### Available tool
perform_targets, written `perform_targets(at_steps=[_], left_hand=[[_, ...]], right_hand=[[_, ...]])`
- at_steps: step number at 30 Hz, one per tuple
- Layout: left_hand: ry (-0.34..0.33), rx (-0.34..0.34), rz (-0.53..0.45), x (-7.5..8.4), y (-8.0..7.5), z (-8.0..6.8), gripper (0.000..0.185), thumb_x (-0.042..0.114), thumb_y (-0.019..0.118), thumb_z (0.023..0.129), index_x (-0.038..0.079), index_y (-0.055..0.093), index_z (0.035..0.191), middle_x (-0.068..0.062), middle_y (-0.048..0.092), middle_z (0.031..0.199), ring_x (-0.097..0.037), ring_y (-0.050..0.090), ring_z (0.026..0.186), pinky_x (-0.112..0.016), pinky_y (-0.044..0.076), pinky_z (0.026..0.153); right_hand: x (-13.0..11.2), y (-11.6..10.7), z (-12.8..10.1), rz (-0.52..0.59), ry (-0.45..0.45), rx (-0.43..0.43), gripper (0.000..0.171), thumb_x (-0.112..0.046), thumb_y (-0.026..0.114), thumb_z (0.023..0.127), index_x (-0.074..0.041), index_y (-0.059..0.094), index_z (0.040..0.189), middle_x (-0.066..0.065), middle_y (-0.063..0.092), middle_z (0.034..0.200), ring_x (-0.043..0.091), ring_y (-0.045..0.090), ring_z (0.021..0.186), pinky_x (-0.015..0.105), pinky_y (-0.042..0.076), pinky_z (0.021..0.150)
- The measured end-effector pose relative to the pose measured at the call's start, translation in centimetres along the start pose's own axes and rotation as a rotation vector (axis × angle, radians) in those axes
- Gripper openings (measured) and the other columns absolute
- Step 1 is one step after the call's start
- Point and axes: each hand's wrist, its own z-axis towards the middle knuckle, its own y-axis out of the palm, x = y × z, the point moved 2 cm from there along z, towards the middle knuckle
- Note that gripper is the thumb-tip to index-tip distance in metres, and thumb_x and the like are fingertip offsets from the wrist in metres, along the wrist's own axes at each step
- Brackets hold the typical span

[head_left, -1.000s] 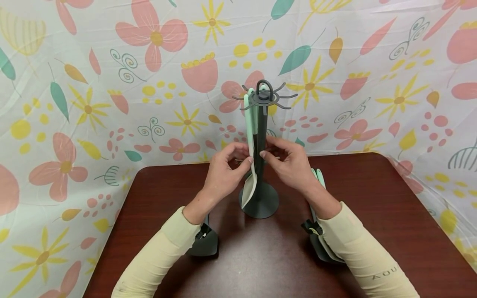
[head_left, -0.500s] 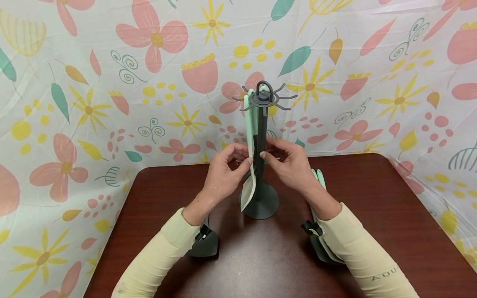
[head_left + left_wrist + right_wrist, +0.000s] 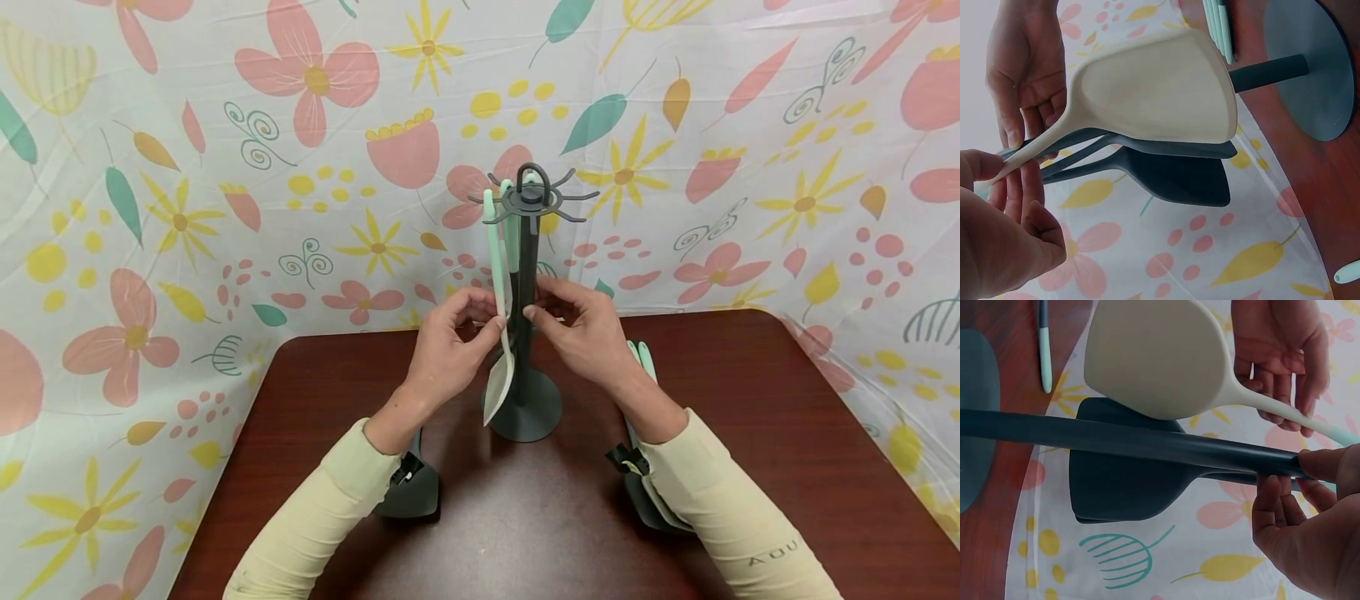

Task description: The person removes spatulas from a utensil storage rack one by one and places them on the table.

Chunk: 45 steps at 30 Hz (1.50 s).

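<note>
My left hand (image 3: 453, 346) pinches the neck of a cream turner (image 3: 499, 387) with a mint handle, just left of the dark utensil stand (image 3: 528, 283). The turner hangs blade down, its handle top beside the stand's hooked ring (image 3: 573, 197); whether it touches a hook I cannot tell. On the other side, my right hand (image 3: 583, 327) holds the stand's pole (image 3: 1116, 440) between thumb and fingers. Dark turners (image 3: 1179, 181) hang behind the cream one, their mint handles (image 3: 513, 242) up at the ring. The left wrist view shows the cream blade (image 3: 1154, 87) fully.
More utensils with mint handles (image 3: 645, 358) and dark heads (image 3: 648, 504) lie on the table under the right forearm. Another dark utensil head (image 3: 416, 492) lies under the left wrist. The stand's round base (image 3: 536, 417) rests mid-table, before a flowered cloth (image 3: 315, 208).
The cream turner's handle top has shifted slightly left, away from the stand's ring, and its blade has dropped a little. My right hand has stayed on the pole.
</note>
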Motion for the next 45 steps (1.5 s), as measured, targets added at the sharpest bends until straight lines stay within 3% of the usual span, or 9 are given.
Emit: perform_targets(at_steps=[12, 45], left_hand=[[-0.005, 0.009, -0.008, 0.2, -0.6, -0.1, 0.015, 0.013, 0.073, 0.102, 0.011, 0.070, 0.117, -0.004, 0.076, 0.100, -0.016, 0.071, 0.093, -0.033, 0.054, 0.079], [-0.001, 0.055, -0.020, 0.3, -2.6, -0.8, 0.015, 0.010, 0.075, 0.101, 0.009, 0.069, 0.114, -0.006, 0.074, 0.099, -0.021, 0.069, 0.086, -0.033, 0.048, 0.069]], right_hand=[[0.0, 0.1, -0.1, 0.012, 0.024, 0.007, 0.036, -0.004, 0.073, 0.101, -0.009, 0.073, 0.137, 0.011, 0.077, 0.106, 0.018, 0.074, 0.094, 0.024, 0.059, 0.076], [0.2, 0.1, 0.0, 0.021, 0.034, 0.005, 0.037, -0.003, 0.072, 0.101, -0.008, 0.072, 0.137, 0.012, 0.077, 0.108, 0.020, 0.074, 0.095, 0.024, 0.059, 0.076]])
